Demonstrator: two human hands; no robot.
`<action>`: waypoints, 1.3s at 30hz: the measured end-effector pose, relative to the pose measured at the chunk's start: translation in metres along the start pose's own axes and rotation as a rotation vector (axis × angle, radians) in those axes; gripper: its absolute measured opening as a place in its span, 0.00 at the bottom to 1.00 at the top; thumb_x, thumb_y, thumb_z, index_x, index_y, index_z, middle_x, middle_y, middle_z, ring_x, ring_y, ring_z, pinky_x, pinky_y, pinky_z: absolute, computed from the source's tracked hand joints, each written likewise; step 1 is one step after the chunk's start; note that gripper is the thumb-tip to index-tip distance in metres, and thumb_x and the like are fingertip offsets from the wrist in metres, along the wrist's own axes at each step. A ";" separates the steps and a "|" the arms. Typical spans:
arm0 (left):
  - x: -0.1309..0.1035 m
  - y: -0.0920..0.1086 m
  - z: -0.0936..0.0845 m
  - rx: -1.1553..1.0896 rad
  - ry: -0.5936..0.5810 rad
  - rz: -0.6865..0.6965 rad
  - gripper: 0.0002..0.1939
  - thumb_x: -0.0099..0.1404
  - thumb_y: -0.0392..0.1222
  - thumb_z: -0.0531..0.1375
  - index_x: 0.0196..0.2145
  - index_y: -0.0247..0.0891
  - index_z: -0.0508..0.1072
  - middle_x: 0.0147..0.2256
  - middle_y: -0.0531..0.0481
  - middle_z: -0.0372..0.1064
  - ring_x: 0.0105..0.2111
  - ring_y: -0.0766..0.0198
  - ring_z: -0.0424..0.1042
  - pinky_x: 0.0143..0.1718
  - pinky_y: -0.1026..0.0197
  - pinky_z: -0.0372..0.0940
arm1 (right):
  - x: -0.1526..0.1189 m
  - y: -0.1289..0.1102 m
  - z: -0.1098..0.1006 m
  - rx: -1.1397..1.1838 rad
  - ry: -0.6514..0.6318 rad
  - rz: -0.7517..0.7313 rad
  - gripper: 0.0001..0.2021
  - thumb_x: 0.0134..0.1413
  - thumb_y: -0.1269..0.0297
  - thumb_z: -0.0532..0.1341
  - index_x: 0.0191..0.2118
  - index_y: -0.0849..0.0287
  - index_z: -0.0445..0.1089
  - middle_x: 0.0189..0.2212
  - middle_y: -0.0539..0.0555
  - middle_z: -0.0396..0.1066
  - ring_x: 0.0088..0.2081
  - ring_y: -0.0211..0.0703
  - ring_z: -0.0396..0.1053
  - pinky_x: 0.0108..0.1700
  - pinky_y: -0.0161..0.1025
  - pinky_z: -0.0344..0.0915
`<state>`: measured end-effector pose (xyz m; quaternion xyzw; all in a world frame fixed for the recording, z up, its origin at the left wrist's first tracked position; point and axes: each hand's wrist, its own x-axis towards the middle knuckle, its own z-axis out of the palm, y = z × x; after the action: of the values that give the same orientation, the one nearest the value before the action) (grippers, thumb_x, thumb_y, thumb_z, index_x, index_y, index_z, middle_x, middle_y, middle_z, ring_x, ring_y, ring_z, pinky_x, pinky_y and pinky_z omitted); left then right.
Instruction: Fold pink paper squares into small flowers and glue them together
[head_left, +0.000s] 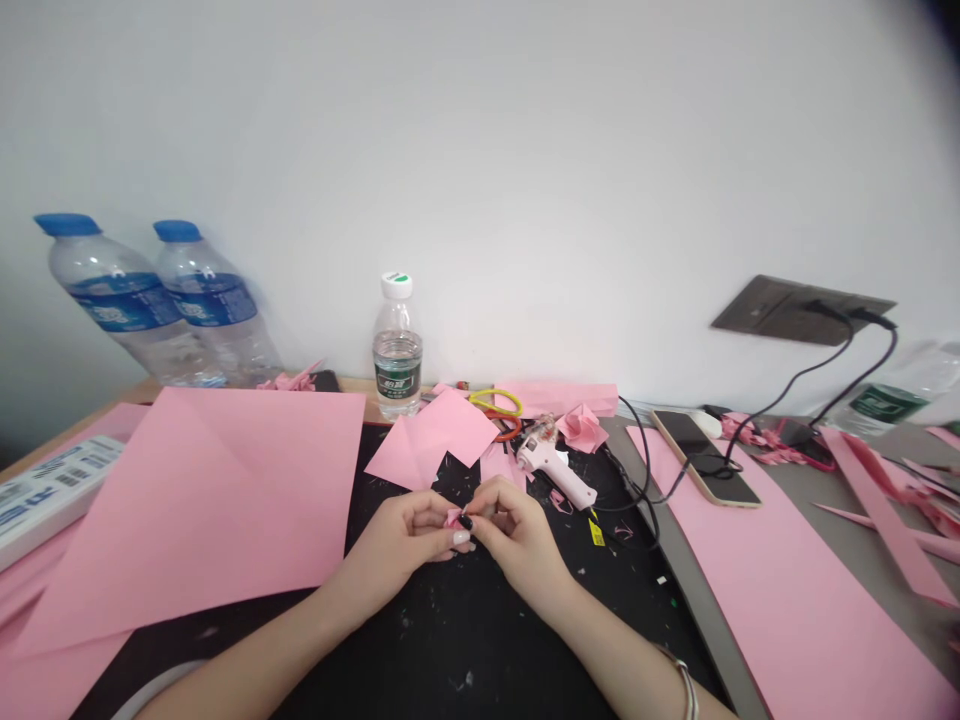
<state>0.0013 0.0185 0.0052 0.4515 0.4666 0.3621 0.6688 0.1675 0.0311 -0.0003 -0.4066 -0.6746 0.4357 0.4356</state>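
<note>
"What have the fingers got?"

"Left hand and right hand pinch a small pink paper piece between their fingertips."

"Anything crowding them?"

"Just beyond the fingertips, creased pink paper; beyond and right, a glue gun; left, a large pink sheet; well right, a phone. Farther beyond stands a water bottle."

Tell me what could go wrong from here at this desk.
The small pink paper held between the left hand and right hand might crease or tear. The glue gun lies close to loose pink sheets; if hot, it could mark them. A black cable crosses the phone, so a tug might shift it.
</note>
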 end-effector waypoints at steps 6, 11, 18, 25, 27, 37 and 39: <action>-0.001 0.002 0.002 0.031 0.012 -0.016 0.10 0.51 0.42 0.65 0.31 0.37 0.72 0.30 0.49 0.78 0.35 0.58 0.76 0.35 0.62 0.67 | 0.001 0.003 0.001 -0.018 0.033 0.001 0.05 0.50 0.67 0.62 0.26 0.59 0.67 0.25 0.50 0.64 0.27 0.38 0.63 0.27 0.33 0.62; -0.003 0.000 0.003 0.013 0.011 -0.004 0.11 0.53 0.42 0.65 0.33 0.37 0.71 0.31 0.50 0.77 0.35 0.58 0.77 0.35 0.62 0.68 | 0.001 0.001 0.000 0.046 0.033 0.028 0.08 0.51 0.70 0.61 0.23 0.59 0.63 0.24 0.49 0.62 0.26 0.37 0.61 0.27 0.34 0.59; -0.001 0.001 0.002 0.007 0.009 -0.011 0.12 0.53 0.41 0.66 0.34 0.38 0.69 0.30 0.51 0.77 0.34 0.60 0.77 0.33 0.64 0.68 | 0.001 -0.002 0.000 0.085 0.012 0.047 0.08 0.51 0.72 0.60 0.24 0.60 0.63 0.24 0.49 0.62 0.26 0.37 0.61 0.27 0.34 0.59; 0.001 0.000 0.000 -0.001 0.006 -0.033 0.13 0.54 0.44 0.65 0.35 0.38 0.67 0.30 0.51 0.77 0.33 0.60 0.78 0.31 0.66 0.67 | 0.003 -0.001 -0.002 0.039 0.004 0.004 0.05 0.50 0.74 0.60 0.27 0.60 0.68 0.26 0.50 0.64 0.28 0.38 0.62 0.29 0.34 0.59; 0.000 0.000 0.000 0.007 0.008 -0.043 0.13 0.54 0.44 0.65 0.35 0.38 0.67 0.30 0.52 0.78 0.33 0.60 0.78 0.31 0.66 0.67 | 0.003 -0.001 -0.003 0.044 -0.005 0.023 0.06 0.51 0.73 0.60 0.25 0.60 0.66 0.25 0.49 0.63 0.28 0.37 0.61 0.29 0.34 0.58; -0.003 0.005 0.002 0.041 -0.001 -0.044 0.12 0.55 0.44 0.64 0.34 0.38 0.69 0.30 0.52 0.78 0.34 0.60 0.78 0.32 0.66 0.67 | 0.006 -0.003 -0.004 0.232 -0.090 0.165 0.08 0.51 0.66 0.61 0.24 0.60 0.62 0.22 0.46 0.61 0.23 0.33 0.57 0.26 0.32 0.54; -0.002 0.005 0.002 0.043 0.001 -0.039 0.11 0.55 0.44 0.65 0.33 0.38 0.69 0.30 0.52 0.78 0.34 0.61 0.78 0.32 0.66 0.67 | 0.006 -0.002 -0.004 0.287 -0.076 0.208 0.08 0.49 0.65 0.62 0.25 0.60 0.62 0.22 0.46 0.60 0.21 0.32 0.56 0.23 0.32 0.51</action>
<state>0.0020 0.0178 0.0104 0.4561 0.4834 0.3392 0.6657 0.1687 0.0373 0.0038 -0.3912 -0.5759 0.5852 0.4159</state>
